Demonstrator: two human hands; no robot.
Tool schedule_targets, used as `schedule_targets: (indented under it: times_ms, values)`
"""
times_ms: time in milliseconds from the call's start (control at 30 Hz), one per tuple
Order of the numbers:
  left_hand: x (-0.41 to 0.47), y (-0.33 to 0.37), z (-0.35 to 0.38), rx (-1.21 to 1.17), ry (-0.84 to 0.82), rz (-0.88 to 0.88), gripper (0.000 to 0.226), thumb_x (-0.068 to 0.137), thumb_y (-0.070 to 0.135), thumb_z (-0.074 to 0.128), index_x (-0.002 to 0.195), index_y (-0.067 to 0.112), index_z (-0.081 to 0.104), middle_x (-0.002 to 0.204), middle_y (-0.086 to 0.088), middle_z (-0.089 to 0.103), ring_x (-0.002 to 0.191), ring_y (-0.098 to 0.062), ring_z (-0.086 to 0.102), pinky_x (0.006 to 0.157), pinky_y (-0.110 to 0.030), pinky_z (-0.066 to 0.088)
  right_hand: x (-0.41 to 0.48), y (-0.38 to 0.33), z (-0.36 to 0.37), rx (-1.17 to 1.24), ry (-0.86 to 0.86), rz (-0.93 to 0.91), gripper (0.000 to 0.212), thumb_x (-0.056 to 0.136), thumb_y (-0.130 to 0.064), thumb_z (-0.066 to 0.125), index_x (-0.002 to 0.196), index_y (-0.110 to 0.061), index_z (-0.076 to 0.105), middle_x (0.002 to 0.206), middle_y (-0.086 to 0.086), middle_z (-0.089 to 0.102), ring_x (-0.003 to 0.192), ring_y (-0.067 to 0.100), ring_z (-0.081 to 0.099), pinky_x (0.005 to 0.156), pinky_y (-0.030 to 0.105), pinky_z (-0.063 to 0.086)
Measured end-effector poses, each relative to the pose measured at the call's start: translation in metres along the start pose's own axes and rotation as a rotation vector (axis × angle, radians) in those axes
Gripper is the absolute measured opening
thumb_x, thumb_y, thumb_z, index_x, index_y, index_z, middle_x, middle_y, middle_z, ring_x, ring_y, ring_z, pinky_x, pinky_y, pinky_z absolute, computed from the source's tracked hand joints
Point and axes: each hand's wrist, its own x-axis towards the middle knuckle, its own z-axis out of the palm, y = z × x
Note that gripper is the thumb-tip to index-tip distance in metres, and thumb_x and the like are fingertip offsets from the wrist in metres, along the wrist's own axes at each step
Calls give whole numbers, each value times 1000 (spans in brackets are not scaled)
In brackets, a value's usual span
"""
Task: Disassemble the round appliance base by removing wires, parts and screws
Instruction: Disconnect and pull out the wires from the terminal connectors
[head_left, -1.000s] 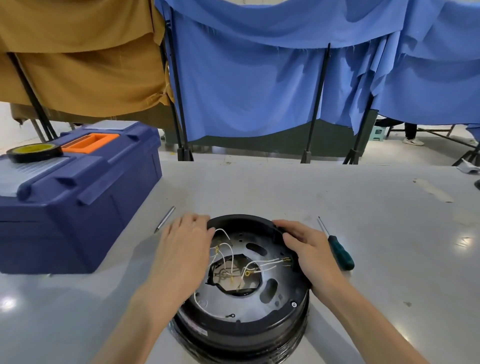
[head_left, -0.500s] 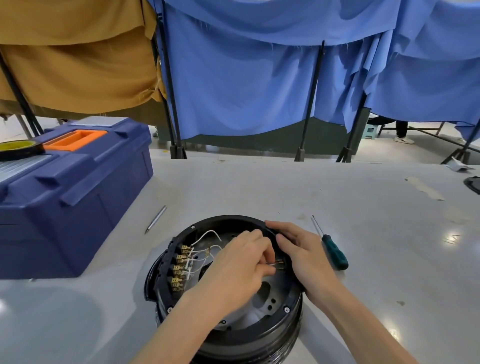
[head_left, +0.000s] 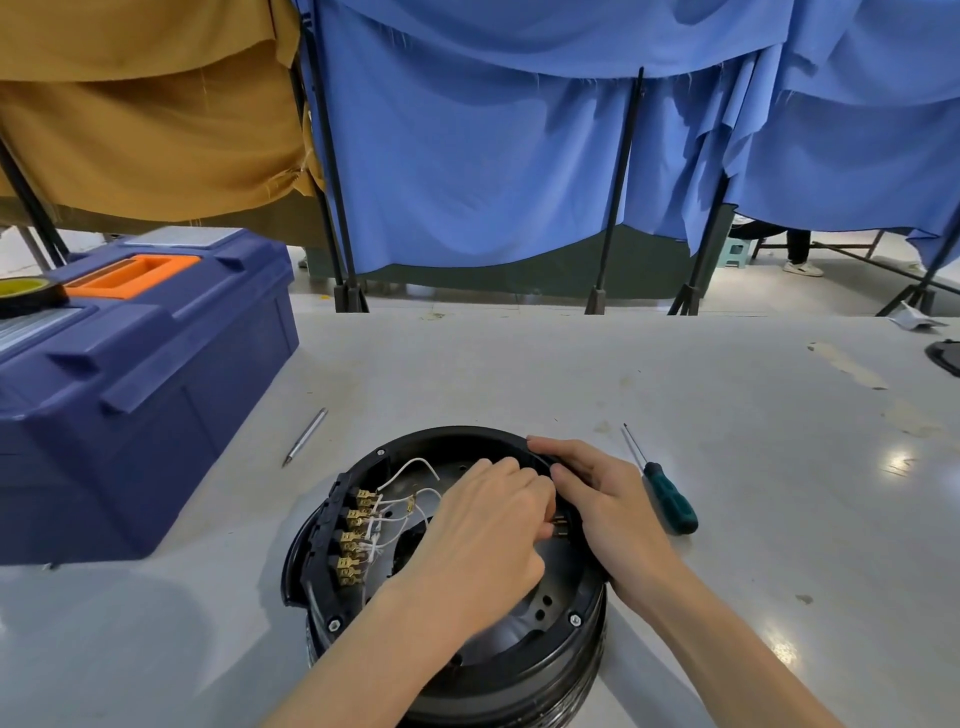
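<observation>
The round black appliance base (head_left: 524, 680) lies open side up at the near edge of the table. White wires (head_left: 410, 465) run to a row of brass terminals (head_left: 353, 540) on its left inner wall. My left hand (head_left: 483, 540) reaches across the inside, fingers curled and pinching a small connector at the right inner wall; the fingertips hide most of it. My right hand (head_left: 608, 499) grips the base's right rim, fingers over the edge. Two screws (head_left: 575, 619) show on the rim.
A green-handled screwdriver (head_left: 667, 493) lies just right of the base. A metal bit (head_left: 305, 435) lies to the upper left. A large blue toolbox (head_left: 130, 374) with a tape roll (head_left: 26, 293) stands at the left. A dark object (head_left: 945, 356) sits at the table's right edge.
My left hand moved from the base's left rim across the inside to the right wall, uncovering the brass terminals. My right hand stayed on the right rim.
</observation>
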Motion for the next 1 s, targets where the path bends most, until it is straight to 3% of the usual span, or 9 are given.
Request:
schedule_targets:
  times_ms: [200, 333, 467, 633, 800, 833, 900, 933, 1000]
  values:
    - [2, 4, -1, 25, -28, -19, 20, 86, 8, 51, 87, 21, 35, 84, 6, 35, 77, -13, 27, 69, -21, 14, 1, 1, -1, 9, -19, -19, 33, 96, -1, 49, 112, -20, 70, 102, -11, 74, 100, 2, 66, 83, 16, 51]
    - [1, 4, -1, 33, -40, -90, 18, 86, 11, 49, 88, 21, 35, 89, 3, 43, 79, -14, 32, 67, -23, 21, 1, 3, -1, 12, -21, -20, 34, 96, -1, 48, 112, -21, 70, 106, -11, 73, 105, 4, 65, 93, 24, 49]
    - [-4, 0, -5, -5, 8, -76, 4, 96, 25, 51, 93, 23, 50, 94, 8, 55, 80, -8, 38, 66, -23, 25, 2, 3, -1, 15, -20, -22, 34, 96, -1, 48, 112, -21, 70, 107, -11, 73, 106, 5, 65, 95, 27, 48]
    - [-12, -8, -8, -126, -28, -137, 11, 91, 26, 59, 102, 27, 62, 87, 17, 49, 90, -3, 51, 79, -22, 42, 0, 2, -2, -10, -19, -32, 34, 96, -2, 48, 113, -22, 70, 109, -13, 71, 108, 2, 63, 99, 27, 48]
    - [-11, 2, -10, 34, 6, -104, 9, 91, 26, 55, 100, 24, 53, 100, 9, 54, 95, -12, 54, 68, -23, 28, 0, 2, -2, -2, -16, -18, 35, 97, -2, 47, 112, -23, 70, 109, -14, 71, 108, 3, 63, 102, 34, 48]
    - [-10, 5, -12, 81, 7, -79, 12, 85, 25, 62, 94, 22, 54, 95, 8, 56, 90, -12, 56, 66, -21, 28, 1, 2, -2, -2, -16, -19, 35, 96, -2, 47, 112, -23, 70, 110, -14, 71, 109, 3, 63, 102, 34, 48]
    - [-9, 8, -15, 142, 11, -28, 32, 52, 22, 85, 70, 20, 59, 68, 7, 59, 61, -10, 59, 54, -18, 30, 1, 3, -2, -3, -15, -26, 35, 96, -1, 48, 111, -24, 70, 109, -15, 71, 108, 2, 63, 102, 34, 48]
    - [-8, 9, -17, 169, 1, 4, 38, 36, 20, 88, 59, 20, 57, 55, 8, 55, 49, -10, 54, 48, -18, 31, 1, 3, -2, -6, -14, -29, 35, 96, -1, 48, 111, -24, 71, 108, -15, 71, 108, 1, 63, 102, 33, 48]
    - [-7, 8, -16, 249, -1, 50, 41, 28, 19, 89, 50, 20, 54, 45, 8, 50, 41, -10, 48, 46, -18, 34, 2, 4, -1, -8, -13, -32, 35, 96, -1, 48, 111, -23, 70, 109, -15, 71, 108, 1, 63, 102, 32, 47]
